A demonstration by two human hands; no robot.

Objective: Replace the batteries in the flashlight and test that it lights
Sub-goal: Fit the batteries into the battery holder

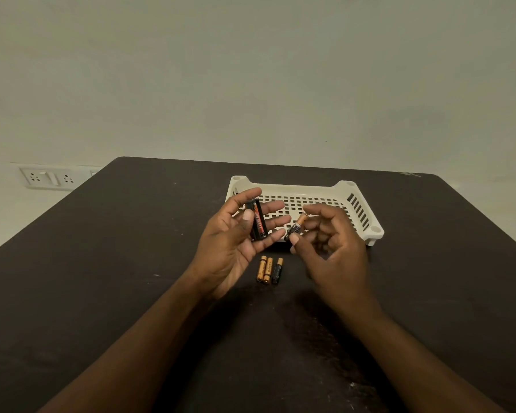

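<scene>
My left hand (236,236) is held palm up above the dark table, fingers spread, with a black battery holder (257,219) resting across the fingers; a red and black battery sits in it. My right hand (329,242) pinches a black and copper battery (296,228) between thumb and fingers, just right of the holder and apart from it. Three small batteries (269,270) lie side by side on the table below my hands, two orange and one black with a copper end. No flashlight body is in view.
A white perforated plastic tray (361,210) stands on the dark table (131,263) behind my hands. A wall socket plate (49,177) is on the wall at the far left.
</scene>
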